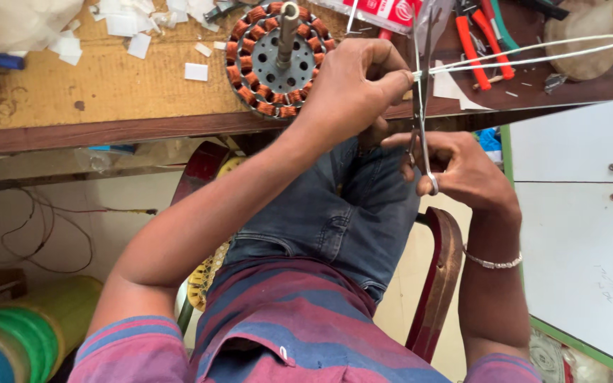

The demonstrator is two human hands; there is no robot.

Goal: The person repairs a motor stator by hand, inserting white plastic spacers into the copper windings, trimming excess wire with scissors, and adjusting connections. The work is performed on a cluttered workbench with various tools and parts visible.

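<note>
Clearly, only the head view is given, and everything is placed from the wound motor stator (278, 57) that lies on the workbench (108, 92). Just right of the stator, the left hand (352, 89) is clenched around the near ends of a bundle of thin white sleeving (533, 55), which is stretched away to the right across the bench, towards a pale round part at the far right. Below and right of the stator, off the bench edge and over the lap, the right hand (462, 170) is closed in the loops of a pair of scissors (421, 106), whose blades are raised beside the left fingertips, at the pinched end of the sleeving. Red-handled pliers (480, 42) are seen further right of the stator, and paper scraps (196, 71) to its left.

A slip is judged possible: the blades are held very near the left fingers, so a nick could be caused by a hurried closing. An uneven cut could also result if the stretched strands were let slack.
</note>
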